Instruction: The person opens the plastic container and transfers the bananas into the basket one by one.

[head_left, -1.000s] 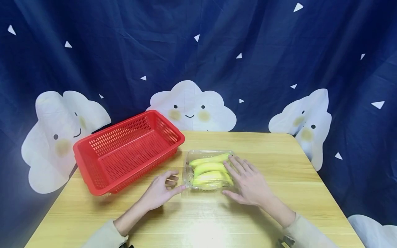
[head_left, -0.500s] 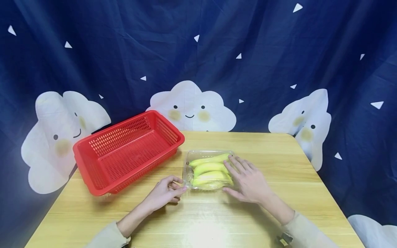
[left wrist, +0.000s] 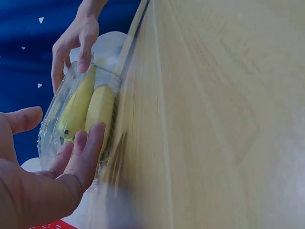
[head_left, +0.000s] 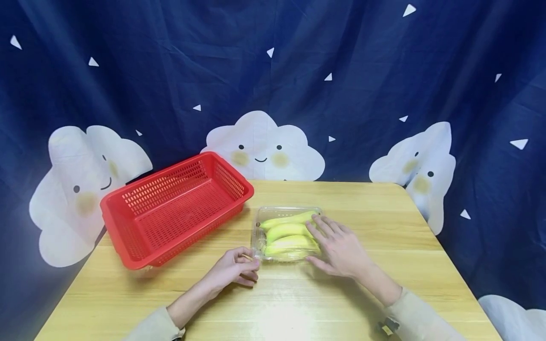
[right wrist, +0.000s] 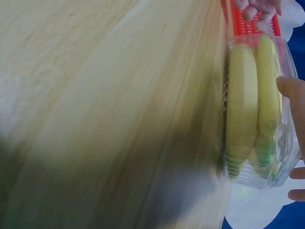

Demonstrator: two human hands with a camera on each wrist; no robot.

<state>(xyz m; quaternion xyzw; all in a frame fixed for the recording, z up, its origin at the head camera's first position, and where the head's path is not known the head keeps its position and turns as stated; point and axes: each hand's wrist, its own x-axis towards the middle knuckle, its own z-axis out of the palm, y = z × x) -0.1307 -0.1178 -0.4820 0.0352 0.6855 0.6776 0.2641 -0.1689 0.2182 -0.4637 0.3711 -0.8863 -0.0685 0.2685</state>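
A clear plastic clamshell box (head_left: 258,237) holding several yellow bananas (head_left: 292,230) sits on the wooden table, its lid down. My left hand (head_left: 232,270) is at the box's front left corner, thumb and fingers spread apart in the left wrist view with nothing between them. On the other side, my right hand (head_left: 341,251) lies along the box's right end. Its fingers are extended over the top edge and its thumb is by the front right corner. Seen from the right wrist, the bananas (right wrist: 242,100) lie lengthwise inside the box, close to the right thumb (right wrist: 289,88).
A red perforated plastic basket (head_left: 239,199) stands at the back left of the wooden table (head_left: 362,203), with nothing in it. Behind the table hangs a dark blue curtain (head_left: 362,57) printed with smiling clouds.
My left hand has shifted right and slightly toward me, along the box's front left corner. The right hand has edged slightly left. Box and basket have stayed in place.
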